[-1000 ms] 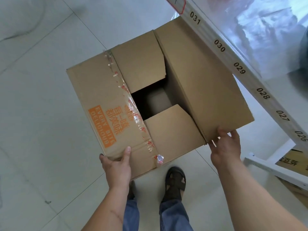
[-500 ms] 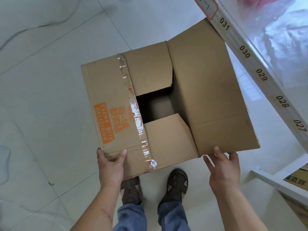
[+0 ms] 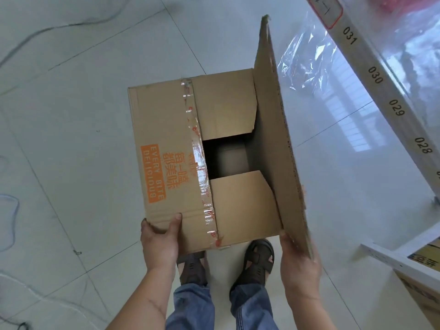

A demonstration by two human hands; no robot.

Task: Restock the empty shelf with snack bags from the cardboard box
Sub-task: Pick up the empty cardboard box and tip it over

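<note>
I hold a brown cardboard box (image 3: 166, 139) with orange print above the floor, in front of my legs. My left hand (image 3: 160, 241) grips its near left corner, thumb on top. My right hand (image 3: 297, 265) holds the near end of the long right flap (image 3: 273, 139), which stands nearly upright. The two short flaps lie folded inward, and torn clear tape runs along the left flap's edge. Through the dark gap between them I see only bare cardboard, no snack bags. The white shelf frame (image 3: 381, 75) with numbers 031 to 028 runs along the right.
Clear plastic wrap (image 3: 307, 63) hangs by the shelf frame at upper right. Another printed carton (image 3: 423, 282) sits under a white rail at lower right. My feet in dark sandals (image 3: 259, 258) stand below the box. A thin cable (image 3: 47, 32) lies on the tiled floor at far left.
The right flap has swung up from lying outward to nearly upright in my right hand. The box has shifted lower and squarer in view. My left hand keeps its grip.
</note>
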